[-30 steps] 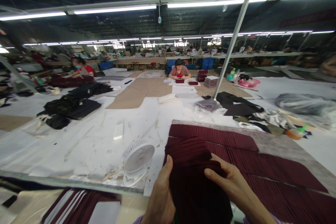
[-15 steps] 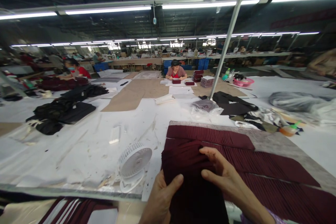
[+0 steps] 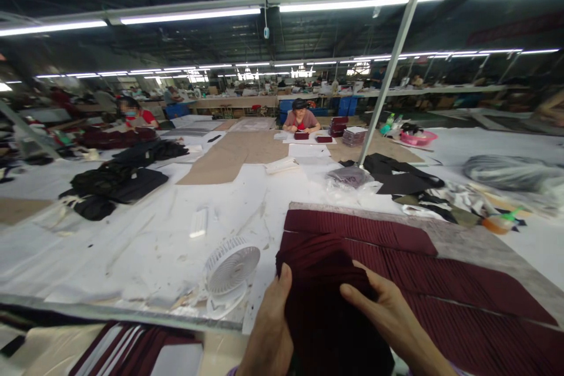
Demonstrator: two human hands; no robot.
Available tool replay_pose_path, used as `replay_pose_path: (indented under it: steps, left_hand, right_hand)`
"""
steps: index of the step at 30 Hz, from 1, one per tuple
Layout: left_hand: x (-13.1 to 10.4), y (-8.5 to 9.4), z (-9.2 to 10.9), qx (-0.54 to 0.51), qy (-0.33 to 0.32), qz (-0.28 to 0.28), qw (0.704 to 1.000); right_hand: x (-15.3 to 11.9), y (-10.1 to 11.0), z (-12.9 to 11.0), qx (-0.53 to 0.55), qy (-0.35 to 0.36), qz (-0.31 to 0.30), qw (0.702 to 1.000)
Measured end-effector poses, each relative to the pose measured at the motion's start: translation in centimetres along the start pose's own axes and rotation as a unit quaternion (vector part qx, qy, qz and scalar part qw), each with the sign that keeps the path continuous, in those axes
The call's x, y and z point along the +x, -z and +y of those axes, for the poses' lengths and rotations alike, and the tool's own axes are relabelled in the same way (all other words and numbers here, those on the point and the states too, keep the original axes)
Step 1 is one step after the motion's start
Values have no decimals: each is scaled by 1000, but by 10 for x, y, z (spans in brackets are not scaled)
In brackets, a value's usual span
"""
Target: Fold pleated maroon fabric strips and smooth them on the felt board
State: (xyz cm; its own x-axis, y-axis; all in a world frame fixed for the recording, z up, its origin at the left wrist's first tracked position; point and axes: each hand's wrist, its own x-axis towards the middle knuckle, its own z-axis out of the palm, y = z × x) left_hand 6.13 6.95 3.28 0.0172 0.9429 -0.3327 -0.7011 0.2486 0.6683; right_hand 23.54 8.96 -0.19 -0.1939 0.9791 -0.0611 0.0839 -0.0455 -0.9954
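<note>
Between my hands is a stack of dark maroon fabric pieces [image 3: 328, 299], fanned at its top edge. My left hand [image 3: 271, 317] holds its left side, thumb pointing up along the edge. On the right side, my right hand [image 3: 381, 305] grips the stack with thumb in front; its other fingers are partly hidden behind the fabric. Rows of overlapping maroon pieces [image 3: 440, 270] lie on a grey sheet [image 3: 480, 241] beyond and to the right of my hands.
A small white fan [image 3: 232, 270] stands left of my hands. Black garments [image 3: 118, 182] lie at the left, dark cloth [image 3: 396, 173] near a slanted pole [image 3: 392, 64]. A person [image 3: 301, 117] sits across the table. Striped fabric [image 3: 118, 349] is below the near edge.
My left thumb has moved from the front of the stack up to its left edge. The stack's top is tilted and fanned differently. The view has shifted slightly.
</note>
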Motion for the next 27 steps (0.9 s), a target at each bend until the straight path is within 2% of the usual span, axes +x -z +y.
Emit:
replay_pose_path:
  steps: [5,8,12,16,21,24,27]
  left_hand:
    - [3,-2,5,-12,-66,70,995]
    - [3,-4,7,-14,-61,69,996]
    - [3,0,4,-16,-51,45,998]
    - [4,11,-6,34,-49,-9,998]
    - [5,21,-11,69,8,-77,995]
    - [5,22,-8,84,7,-87,993]
    - [4,21,-6,82,-3,-93,992]
  right_hand:
    - [0,2,-7,10,6,-37,999]
    - [1,1,-7,23,5,-47,999]
    - [1,-1,-5,23,0,-36,999]
    - [2,-4,-7,17,-9,-39,999]
    - [5,-4,-11,-7,17,-9,1000]
    - [7,-1,-12,15,30,17,999]
    - [8,0,-13,28,4,10,1000]
